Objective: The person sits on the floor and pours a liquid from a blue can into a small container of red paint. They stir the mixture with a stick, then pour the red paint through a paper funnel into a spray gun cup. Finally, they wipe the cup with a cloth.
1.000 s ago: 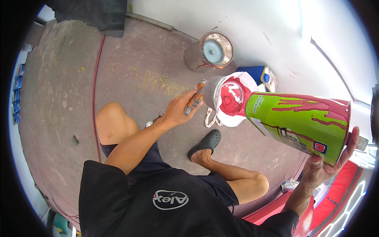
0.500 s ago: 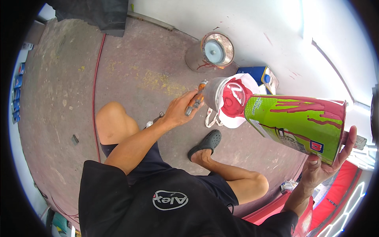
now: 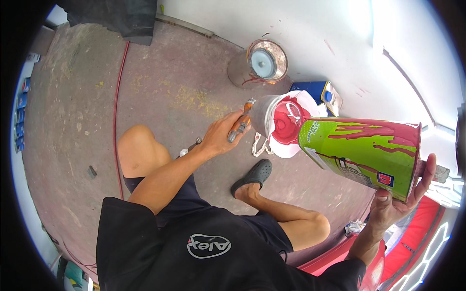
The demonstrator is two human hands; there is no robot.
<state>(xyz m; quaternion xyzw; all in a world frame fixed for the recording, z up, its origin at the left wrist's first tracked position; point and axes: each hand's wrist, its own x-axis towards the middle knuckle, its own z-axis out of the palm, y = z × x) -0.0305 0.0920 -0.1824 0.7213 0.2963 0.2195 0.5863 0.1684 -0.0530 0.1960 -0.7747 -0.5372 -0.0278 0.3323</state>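
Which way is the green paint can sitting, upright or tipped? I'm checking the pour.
Tipped. The green paint can lies nearly sideways on the right hand, its mouth toward the white paper funnel, which is wet with red paint.

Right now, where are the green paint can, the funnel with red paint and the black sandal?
green paint can [image 3: 359, 153], head view, its side wall.
funnel [image 3: 286, 127], head view, red-coated inside.
black sandal [image 3: 253, 175], head view, its top.

The green paint can [image 3: 361, 154] hides the palm of the right hand [image 3: 395, 201]; its far rim blocks the cup's [image 3: 284, 123] side.
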